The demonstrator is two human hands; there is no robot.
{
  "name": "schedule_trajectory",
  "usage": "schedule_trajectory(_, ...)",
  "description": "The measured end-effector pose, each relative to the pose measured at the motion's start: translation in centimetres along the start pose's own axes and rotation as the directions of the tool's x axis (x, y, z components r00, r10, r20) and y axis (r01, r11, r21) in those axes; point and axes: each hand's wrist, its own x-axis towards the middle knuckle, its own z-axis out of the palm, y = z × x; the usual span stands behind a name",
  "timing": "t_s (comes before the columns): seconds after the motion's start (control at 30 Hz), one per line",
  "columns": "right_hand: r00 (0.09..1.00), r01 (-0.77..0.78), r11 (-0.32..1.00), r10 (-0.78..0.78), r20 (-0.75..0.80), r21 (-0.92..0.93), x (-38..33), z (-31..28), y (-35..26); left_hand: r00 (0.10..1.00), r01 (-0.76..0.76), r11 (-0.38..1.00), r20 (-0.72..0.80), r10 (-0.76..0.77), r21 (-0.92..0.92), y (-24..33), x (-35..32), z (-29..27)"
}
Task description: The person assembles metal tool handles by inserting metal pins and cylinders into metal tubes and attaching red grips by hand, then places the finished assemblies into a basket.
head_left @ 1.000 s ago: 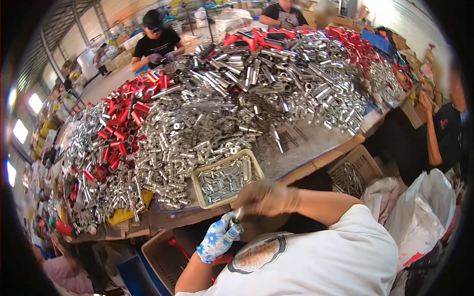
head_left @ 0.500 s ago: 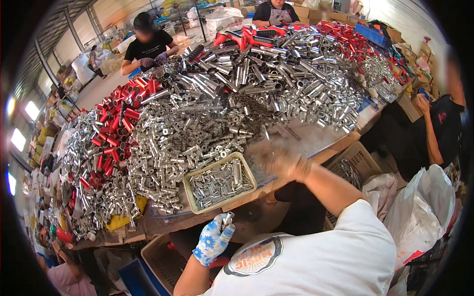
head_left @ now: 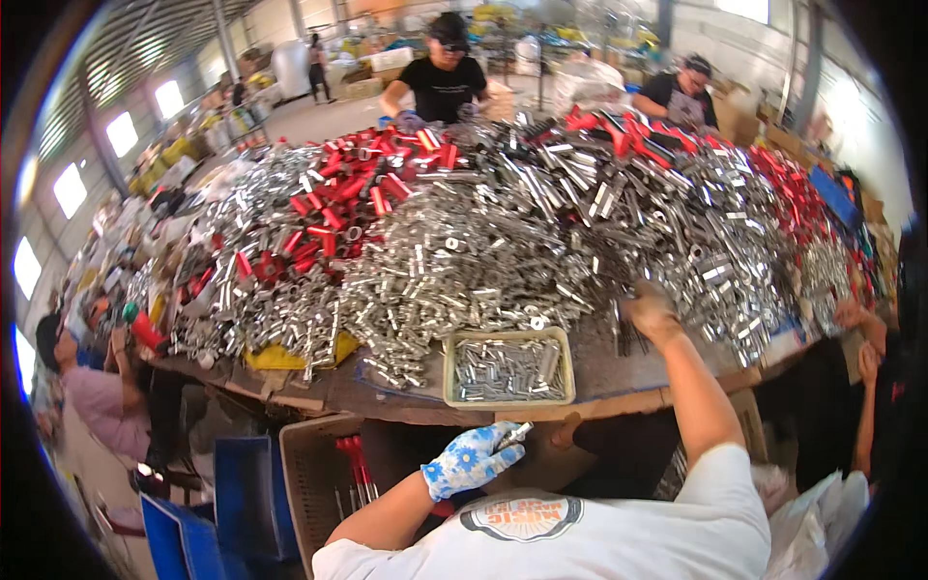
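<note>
My left hand [head_left: 476, 458], in a white glove with blue flowers, is closed around a short metal fitting [head_left: 514, 437] in front of the table edge. My bare right hand [head_left: 650, 311] reaches over the table to the near edge of the heaped metal parts. Its fingers are dark and blurred, and dark strands [head_left: 621, 333] like thin chain lie beside them. Between my hands, at the table edge, stands a cream plastic basket [head_left: 568, 372] filled with small metal pins. Behind it rises a large pile of silvery fittings [head_left: 435, 261].
Red tubes [head_left: 333, 217] lie in the heap at left, red-and-black handles [head_left: 638, 135] at the back. Two people [head_left: 445, 82] [head_left: 684, 95] sit across the table; others are at both sides. Below the table are a tan crate [head_left: 302, 474] and blue bins [head_left: 246, 493].
My view has turned left, so the table sits straighter. My right hand has moved from the bare board beside the basket to the pile's edge. My left hand still holds the fitting.
</note>
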Motion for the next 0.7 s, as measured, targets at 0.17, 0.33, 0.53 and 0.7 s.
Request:
schedule_trajectory(0.17,0.947,0.146,0.981,-0.175,0.271,0.124,-4.4,-5.6,-5.5,0.999,0.014,1.000,0.038,-0.015,0.028,-0.2,-0.2,-0.4)
schedule_trajectory(0.33,0.483,0.749,0.647,-0.681,0.550,0.144,-11.2,-5.4,-12.2,0.998,-0.002,1.000,0.063,0.001,0.008,-1.3,0.4,0.2)
schedule_trajectory(0.53,0.158,0.800,0.459,-0.783,0.602,0.387,-14.9,-2.7,-15.6,0.922,0.240,0.963,0.338,-0.187,-0.120,0.2,-0.5,-0.8)
schedule_trajectory(0.7,0.237,0.735,0.332,-0.943,0.234,0.591,-16.8,-1.0,-16.0,0.989,-0.108,0.970,0.073,0.126,-0.217,-5.2,-2.7,1.3)
